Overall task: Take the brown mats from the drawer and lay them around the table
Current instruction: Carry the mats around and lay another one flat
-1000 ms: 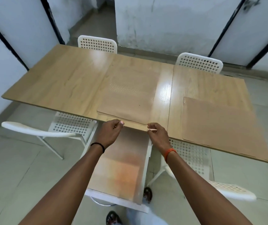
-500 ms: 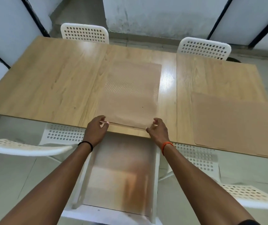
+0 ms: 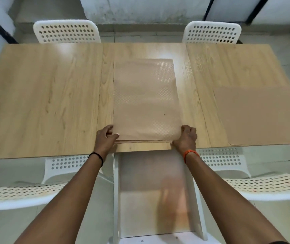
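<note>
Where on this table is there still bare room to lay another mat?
The wooden table's whole left part, left of the stack of brown mats, is bare. So is the far right corner beyond the single brown mat. The near middle is crowded by both hands.

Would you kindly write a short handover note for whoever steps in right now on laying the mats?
Left hand grips the stack of brown mats at its near left corner; right hand grips the near right corner.
The stack lies at the middle of the table, by the near edge. The drawer below stands open; no mats visible inside.
Done: one single mat laid at the right near place.
Left: spread the stacked mats around the other places.
</note>
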